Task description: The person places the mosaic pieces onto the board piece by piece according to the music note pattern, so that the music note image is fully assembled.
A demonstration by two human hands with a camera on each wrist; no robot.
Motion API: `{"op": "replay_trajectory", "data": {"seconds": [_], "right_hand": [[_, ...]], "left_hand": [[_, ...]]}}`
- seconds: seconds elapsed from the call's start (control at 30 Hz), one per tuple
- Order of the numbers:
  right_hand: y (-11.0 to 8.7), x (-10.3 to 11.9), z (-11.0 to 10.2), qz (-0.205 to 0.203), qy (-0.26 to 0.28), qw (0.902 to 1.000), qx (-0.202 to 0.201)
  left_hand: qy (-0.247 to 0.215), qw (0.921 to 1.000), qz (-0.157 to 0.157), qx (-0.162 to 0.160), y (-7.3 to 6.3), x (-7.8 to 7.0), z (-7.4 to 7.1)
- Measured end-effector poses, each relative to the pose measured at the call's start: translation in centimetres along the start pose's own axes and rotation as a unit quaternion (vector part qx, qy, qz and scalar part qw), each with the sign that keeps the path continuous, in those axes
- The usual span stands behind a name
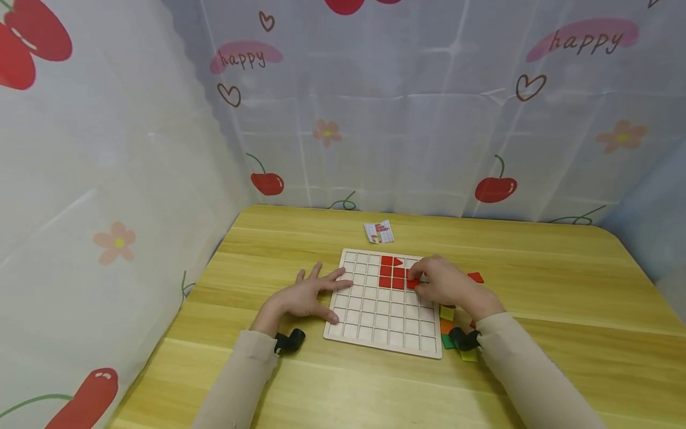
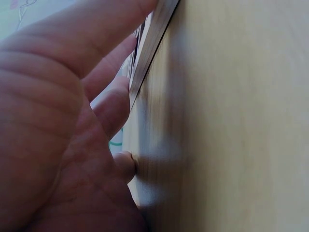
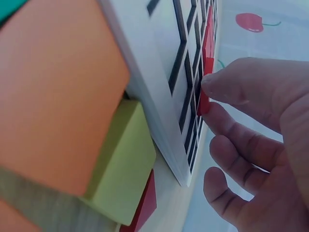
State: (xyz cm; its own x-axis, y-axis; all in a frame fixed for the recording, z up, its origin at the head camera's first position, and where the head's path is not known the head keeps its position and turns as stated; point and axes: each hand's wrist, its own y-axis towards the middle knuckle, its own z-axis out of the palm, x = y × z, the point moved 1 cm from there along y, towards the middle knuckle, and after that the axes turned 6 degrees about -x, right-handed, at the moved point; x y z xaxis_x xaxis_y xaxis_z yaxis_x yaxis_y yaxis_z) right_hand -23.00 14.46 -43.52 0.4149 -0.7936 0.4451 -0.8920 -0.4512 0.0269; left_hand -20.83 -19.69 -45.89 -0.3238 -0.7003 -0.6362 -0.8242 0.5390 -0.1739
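Seven red pieces at least show on the pale grid board (image 1: pixel 382 323), all grouped toward its top: a square and a triangle in the top row, more squares in the two rows below, counting the one at the right fingertips. Right hand (image 1: pixel 449 285) pinches that red square (image 1: pixel 412 285) between thumb and index finger, at the right end of the third row; whether it is fully seated in its cell, can't tell. Fingers also hide the cells just beside it, so exact count is uncertain. Left hand (image 1: pixel 306 298) is spread and relaxed, grasping nothing, fingertips and thumb resting on the board's left edge.

Progress: red block looks mostly laid, judging by the small picture card (image 1: pixel 379 232) beyond the board, which shows red shapes above and some green and yellow ones below; its detail is too small to read. Lower rows in view hold no pieces, so that part seems left. Loose stock lies right of the board on the table (image 1: pixel 605 333): yellow piece (image 1: pixel 447 313), orange piece (image 1: pixel 446 326), green piece (image 1: pixel 448 341), plus a loose red piece (image 1: pixel 475 277) farther up. Probably under halfway.
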Motion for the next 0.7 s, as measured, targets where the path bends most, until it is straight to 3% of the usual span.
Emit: {"op": "replay_trajectory", "data": {"seconds": [0.7], "right_hand": [[-0.11, 0.35, 0.02, -0.015, -0.022, 0.9996, 0.009]], "left_hand": [[0.007, 1.0, 0.0, -0.001, 0.06, -0.03, 0.01]]}}
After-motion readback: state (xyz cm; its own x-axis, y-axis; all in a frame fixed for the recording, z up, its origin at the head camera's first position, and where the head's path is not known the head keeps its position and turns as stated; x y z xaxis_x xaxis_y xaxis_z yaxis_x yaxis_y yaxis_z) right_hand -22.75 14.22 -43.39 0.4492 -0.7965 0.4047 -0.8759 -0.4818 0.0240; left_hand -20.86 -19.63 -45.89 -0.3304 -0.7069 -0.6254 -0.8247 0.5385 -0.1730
